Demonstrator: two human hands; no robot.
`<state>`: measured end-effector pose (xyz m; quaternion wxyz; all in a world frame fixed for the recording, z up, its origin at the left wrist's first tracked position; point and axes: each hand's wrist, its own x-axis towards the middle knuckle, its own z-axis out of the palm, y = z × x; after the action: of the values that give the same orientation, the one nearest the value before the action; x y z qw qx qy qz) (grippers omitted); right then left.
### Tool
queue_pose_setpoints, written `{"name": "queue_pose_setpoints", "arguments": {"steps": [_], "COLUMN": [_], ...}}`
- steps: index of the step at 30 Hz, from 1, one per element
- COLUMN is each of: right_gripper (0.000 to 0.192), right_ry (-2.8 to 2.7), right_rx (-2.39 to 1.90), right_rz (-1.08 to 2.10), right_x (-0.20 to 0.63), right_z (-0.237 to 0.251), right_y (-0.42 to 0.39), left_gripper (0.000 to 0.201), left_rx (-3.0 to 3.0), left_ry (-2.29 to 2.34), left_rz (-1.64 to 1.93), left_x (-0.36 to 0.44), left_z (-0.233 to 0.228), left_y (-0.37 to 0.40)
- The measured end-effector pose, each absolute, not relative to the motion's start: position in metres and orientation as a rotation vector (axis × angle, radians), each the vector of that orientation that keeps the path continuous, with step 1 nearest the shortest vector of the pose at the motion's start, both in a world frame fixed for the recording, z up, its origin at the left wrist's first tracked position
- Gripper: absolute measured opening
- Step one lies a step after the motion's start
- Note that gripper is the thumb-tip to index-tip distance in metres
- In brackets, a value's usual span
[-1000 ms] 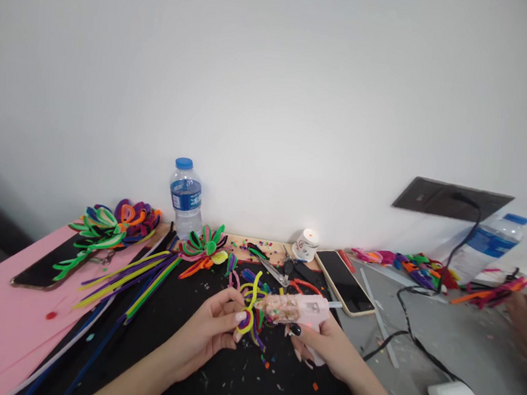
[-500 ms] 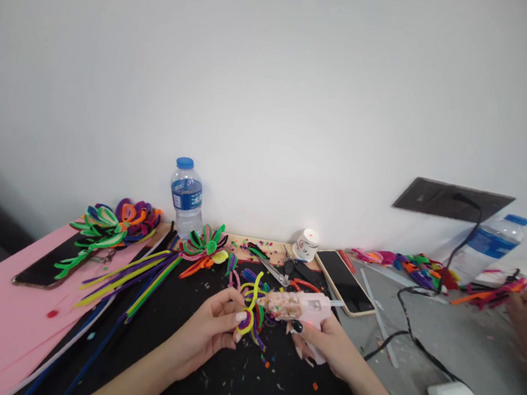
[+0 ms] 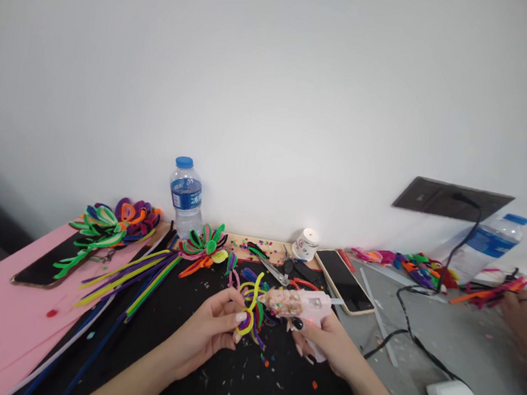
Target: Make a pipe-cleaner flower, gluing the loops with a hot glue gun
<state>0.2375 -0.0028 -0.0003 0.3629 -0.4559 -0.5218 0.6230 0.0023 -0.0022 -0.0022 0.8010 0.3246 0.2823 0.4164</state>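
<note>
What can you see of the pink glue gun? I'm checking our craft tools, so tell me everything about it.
The glue gun is pale pink plastic, its barrel crusted with speckled dried glue and bits. A clear glue stick pokes from its back end. It lies roughly level above the black mat, nozzle pointing left at the looped pipe-cleaner flower held by the left hand. The right hand grips its handle, a dark-nailed finger at the trigger.

A looped pipe-cleaner flower [image 3: 251,310] of yellow, purple and green, pinched upright above the black mat, meets the nozzle of a pink glue gun [image 3: 301,309] levelled sideways just beside it.
</note>
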Motion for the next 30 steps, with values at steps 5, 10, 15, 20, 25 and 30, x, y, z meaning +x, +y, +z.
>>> {"name": "queue_pose_setpoints", "arguments": {"steps": [5, 10, 15, 20, 25, 30], "right_gripper": [0.035, 0.037, 0.038, 0.037, 0.038, 0.037], "right_ry": [-1.367, -1.351, -1.341, -1.320, -1.316, -1.299], "right_rx": [-1.160, -1.208, -1.197, -1.219, -1.199, -1.201], "right_rz": [1.613, 1.605, 1.601, 1.602, 1.605, 1.604], "right_x": [0.2374, 0.2361, 0.2374, 0.2373, 0.2367, 0.2367], "right_z": [0.0034, 0.0065, 0.0022, 0.0007, 0.0017, 0.0021], "right_y": [-0.0026, -0.0022, -0.0023, -0.0027, -0.0022, -0.0020], "left_gripper": [0.013, 0.014, 0.015, 0.015, 0.016, 0.015], "left_rx": [0.702, 0.698, 0.692, 0.683, 0.687, 0.683], "left_ry": [0.599, 0.618, 0.628, 0.616, 0.626, 0.622], "left_rz": [0.896, 0.880, 0.883, 0.886, 0.897, 0.883], "left_x": [0.0027, 0.0026, 0.0023, 0.0026, 0.0041, 0.0036], "left_z": [-0.0011, -0.0008, -0.0011, -0.0026, -0.0013, -0.0008], "left_y": [-0.0032, -0.0026, -0.0027, -0.0028, -0.0025, -0.0029]}}
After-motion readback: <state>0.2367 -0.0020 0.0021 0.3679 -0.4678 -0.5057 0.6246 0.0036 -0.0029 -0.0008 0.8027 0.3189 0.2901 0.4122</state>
